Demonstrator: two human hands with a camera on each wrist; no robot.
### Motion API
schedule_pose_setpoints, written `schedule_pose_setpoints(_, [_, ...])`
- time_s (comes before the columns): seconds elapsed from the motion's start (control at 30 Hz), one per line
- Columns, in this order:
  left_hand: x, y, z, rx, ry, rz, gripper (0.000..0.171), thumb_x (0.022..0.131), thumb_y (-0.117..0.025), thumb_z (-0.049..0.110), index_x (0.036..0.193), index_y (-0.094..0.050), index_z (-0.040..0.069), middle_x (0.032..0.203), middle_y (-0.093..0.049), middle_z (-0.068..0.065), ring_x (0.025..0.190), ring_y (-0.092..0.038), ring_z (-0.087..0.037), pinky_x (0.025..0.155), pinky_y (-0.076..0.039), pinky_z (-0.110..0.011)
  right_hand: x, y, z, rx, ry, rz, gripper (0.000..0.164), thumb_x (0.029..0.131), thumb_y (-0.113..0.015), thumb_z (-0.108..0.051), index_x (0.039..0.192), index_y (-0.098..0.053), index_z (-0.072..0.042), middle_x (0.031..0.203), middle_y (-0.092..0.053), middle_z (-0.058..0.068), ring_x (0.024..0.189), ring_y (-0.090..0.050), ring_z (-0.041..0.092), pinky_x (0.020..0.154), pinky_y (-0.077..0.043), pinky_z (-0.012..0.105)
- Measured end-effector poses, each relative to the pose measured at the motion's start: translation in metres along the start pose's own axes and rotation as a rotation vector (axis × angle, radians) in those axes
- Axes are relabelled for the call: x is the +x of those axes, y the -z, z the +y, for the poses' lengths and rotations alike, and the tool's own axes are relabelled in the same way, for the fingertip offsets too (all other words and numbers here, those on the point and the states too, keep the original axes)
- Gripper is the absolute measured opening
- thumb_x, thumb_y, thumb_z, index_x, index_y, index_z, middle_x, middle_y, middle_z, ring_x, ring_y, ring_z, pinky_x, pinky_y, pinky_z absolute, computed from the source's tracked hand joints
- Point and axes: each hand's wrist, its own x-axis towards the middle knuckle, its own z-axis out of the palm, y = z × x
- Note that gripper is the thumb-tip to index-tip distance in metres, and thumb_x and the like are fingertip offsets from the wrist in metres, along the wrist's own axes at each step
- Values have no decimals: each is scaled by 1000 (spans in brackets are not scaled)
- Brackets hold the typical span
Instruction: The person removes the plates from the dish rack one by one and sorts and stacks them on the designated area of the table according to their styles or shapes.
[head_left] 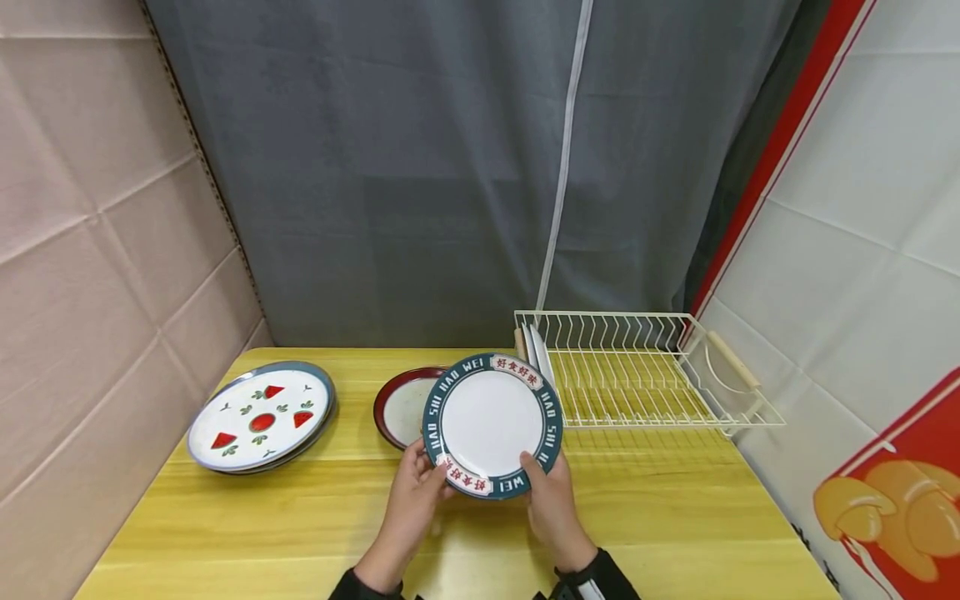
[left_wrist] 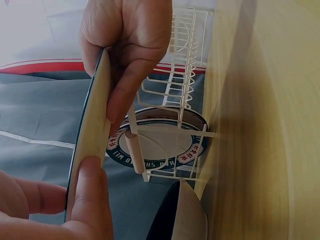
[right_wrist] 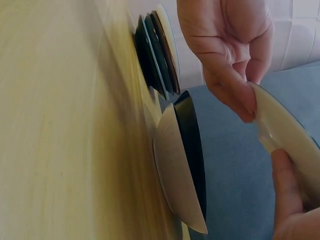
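A white plate (head_left: pixel 491 425) with a teal lettered rim is held up over the table, its face tilted toward me. My left hand (head_left: pixel 412 492) grips the lower left edge, thumb on the front. On the lower right edge my right hand (head_left: pixel 553 508) pinches the rim between thumb and fingers. Both wrist views show the plate's pale underside (left_wrist: pixel 90 135) with fingers beneath it. Behind the plate, partly covered by it, a dish with a dark red rim (head_left: pixel 386 408) sits on the table.
A cream wire dish rack (head_left: pixel 630 387) with wooden handles stands at the back right, several plates (head_left: pixel 537 348) upright at its left end. To the left lies a plate stack (head_left: pixel 262 417), the top one bearing watermelon designs. A grey curtain (head_left: pixel 420 167) hangs behind the wooden table (head_left: pixel 660 517).
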Motion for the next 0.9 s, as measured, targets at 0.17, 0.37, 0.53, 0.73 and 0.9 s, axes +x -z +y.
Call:
schedule_pose_setpoints(0.17, [2, 1, 2, 25, -21, 55, 55, 103, -51, -1, 154, -29, -4, 128, -56, -24, 98, -62, -23, 79, -61, -30, 3, 1, -3, 24, -19, -70, 59, 105, -50, -3, 159, -24, -4, 144, -52, 21, 107, -68, 17, 91, -58, 32])
schedule_pose_setpoints(0.37, [9, 9, 3, -8, -17, 131, 51, 104, -49, -2, 153, -32, -2, 125, -56, -22, 98, -62, -23, 79, -61, -30, 7, 7, -10, 6, -44, -119, 58, 105, -54, -8, 156, -26, -3, 127, -62, 19, 92, -69, 17, 75, -62, 32])
schedule_pose_setpoints(0.53, [15, 17, 6, -35, -13, 202, 53, 103, -47, -3, 154, -29, -4, 127, -53, -24, 101, -60, -21, 79, -60, -28, 9, 13, -12, -12, -36, -110, 56, 105, -55, -7, 153, -29, 4, 134, -56, 23, 103, -68, 23, 82, -61, 42])
schedule_pose_setpoints(0.73, [21, 27, 8, -58, -10, 262, 57, 103, -44, -4, 156, -23, -6, 128, -49, -26, 99, -61, -18, 81, -60, -27, 10, 20, -17, -9, -5, -101, 55, 105, -55, -7, 153, -30, 3, 140, -54, 24, 115, -66, 32, 85, -60, 46])
schedule_pose_setpoints(0.9, [26, 34, 5, -57, 1, 324, 56, 103, -44, -5, 155, -23, -8, 121, -49, -25, 91, -62, -15, 79, -60, -25, 11, 23, -20, -10, 0, -75, 53, 105, -57, -9, 152, -33, 0, 139, -56, 21, 113, -67, 28, 83, -61, 46])
